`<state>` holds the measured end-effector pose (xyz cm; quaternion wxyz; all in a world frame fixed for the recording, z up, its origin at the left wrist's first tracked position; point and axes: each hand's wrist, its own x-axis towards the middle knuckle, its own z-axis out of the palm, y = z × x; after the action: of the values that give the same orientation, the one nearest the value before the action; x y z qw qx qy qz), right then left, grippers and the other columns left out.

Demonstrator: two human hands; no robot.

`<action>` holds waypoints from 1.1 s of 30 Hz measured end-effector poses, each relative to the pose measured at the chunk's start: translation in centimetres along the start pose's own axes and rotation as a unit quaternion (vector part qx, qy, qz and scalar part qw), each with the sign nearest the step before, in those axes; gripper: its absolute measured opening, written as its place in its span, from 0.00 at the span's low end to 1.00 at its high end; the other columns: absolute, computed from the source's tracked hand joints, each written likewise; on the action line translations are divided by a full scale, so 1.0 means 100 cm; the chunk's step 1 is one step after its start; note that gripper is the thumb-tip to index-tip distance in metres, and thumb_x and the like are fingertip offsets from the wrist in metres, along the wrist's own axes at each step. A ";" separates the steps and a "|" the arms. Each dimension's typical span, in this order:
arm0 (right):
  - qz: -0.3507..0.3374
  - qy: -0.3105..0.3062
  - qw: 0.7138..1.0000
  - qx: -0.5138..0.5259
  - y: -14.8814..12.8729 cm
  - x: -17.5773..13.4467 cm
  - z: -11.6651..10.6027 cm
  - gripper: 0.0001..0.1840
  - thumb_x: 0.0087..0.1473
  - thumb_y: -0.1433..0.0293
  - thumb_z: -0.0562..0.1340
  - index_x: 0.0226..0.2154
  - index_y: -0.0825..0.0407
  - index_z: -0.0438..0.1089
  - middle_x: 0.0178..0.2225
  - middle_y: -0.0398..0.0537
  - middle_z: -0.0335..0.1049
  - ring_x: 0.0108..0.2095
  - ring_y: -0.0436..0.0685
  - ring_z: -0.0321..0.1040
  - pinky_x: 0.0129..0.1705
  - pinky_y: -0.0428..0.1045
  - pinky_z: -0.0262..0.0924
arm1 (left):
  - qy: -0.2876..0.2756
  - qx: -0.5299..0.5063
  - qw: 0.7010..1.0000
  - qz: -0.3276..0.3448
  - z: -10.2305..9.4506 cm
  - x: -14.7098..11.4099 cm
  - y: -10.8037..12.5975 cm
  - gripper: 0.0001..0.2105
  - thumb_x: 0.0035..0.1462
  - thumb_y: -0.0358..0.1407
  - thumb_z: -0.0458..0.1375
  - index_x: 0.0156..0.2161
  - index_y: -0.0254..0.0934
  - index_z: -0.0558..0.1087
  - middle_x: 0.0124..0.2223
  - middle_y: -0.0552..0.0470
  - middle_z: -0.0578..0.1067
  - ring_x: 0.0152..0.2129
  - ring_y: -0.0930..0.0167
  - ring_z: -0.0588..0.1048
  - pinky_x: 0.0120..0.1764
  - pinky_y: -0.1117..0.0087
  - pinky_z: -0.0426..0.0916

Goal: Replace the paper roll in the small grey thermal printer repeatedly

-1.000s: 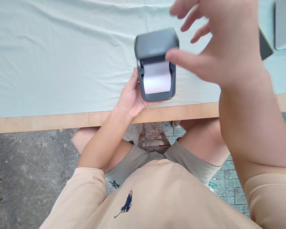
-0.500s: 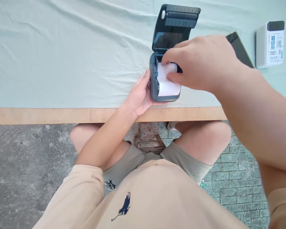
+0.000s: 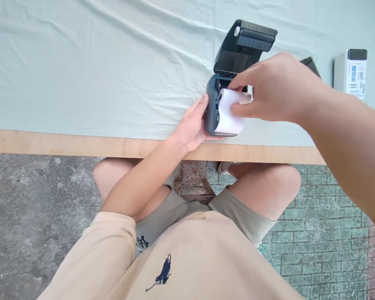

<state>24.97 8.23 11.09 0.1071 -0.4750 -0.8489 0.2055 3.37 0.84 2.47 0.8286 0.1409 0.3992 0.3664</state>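
Observation:
A dark blue-grey portable label printer sits near the table's front edge with its black lid flipped up. My left hand grips the printer's left side, thumb along the wall and fingers beneath it. Thumb and fingers of my right hand are closed on a white paper roll. The roll is raised a little and tilted in the printer's bay, its dark core end showing on the left. A loose flap of its paper hangs over the printer's front rim.
To the right stands a white box with a black top patch and blue print. A dark flat device lies partly hidden behind my right hand. Pale cloth covers the table, whose wooden edge runs above my knees.
The paper roll has come up and tilted in the bay, with its core end now exposed. Printer and both hands appear farther right in view, and the camera has shifted too.

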 end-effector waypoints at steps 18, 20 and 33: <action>0.318 0.191 0.912 0.178 0.062 -0.189 0.056 0.26 0.49 0.51 0.84 0.49 0.36 0.85 0.48 0.48 0.89 0.41 0.69 0.84 0.39 0.64 0.79 | 0.004 -0.014 1.000 -0.008 0.000 0.004 0.007 0.31 0.94 0.56 0.47 0.86 0.50 0.74 0.80 0.43 0.88 0.82 0.41 0.82 0.78 0.28 0.85; 0.318 0.199 0.909 0.182 0.073 -0.191 0.038 0.24 0.52 0.51 0.83 0.50 0.35 0.86 0.49 0.49 0.89 0.36 0.65 0.79 0.32 0.60 0.71 | 0.010 -0.012 1.000 -0.013 0.002 0.003 0.008 0.32 0.94 0.56 0.45 0.88 0.50 0.72 0.80 0.44 0.88 0.83 0.42 0.82 0.78 0.29 0.85; 0.239 0.261 0.917 0.181 0.110 -0.127 0.019 0.33 0.42 0.36 0.91 0.38 0.34 0.83 0.37 0.47 0.82 0.36 0.66 0.73 0.46 0.69 0.75 | 0.010 0.009 1.000 -0.016 -0.002 -0.001 0.008 0.32 0.93 0.58 0.45 0.85 0.51 0.76 0.77 0.45 0.90 0.81 0.44 0.85 0.74 0.32 0.88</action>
<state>39.33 2.01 4.60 0.3570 -0.6734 -0.5998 0.2436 2.78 1.35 2.80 0.8292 0.1383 0.4126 0.3508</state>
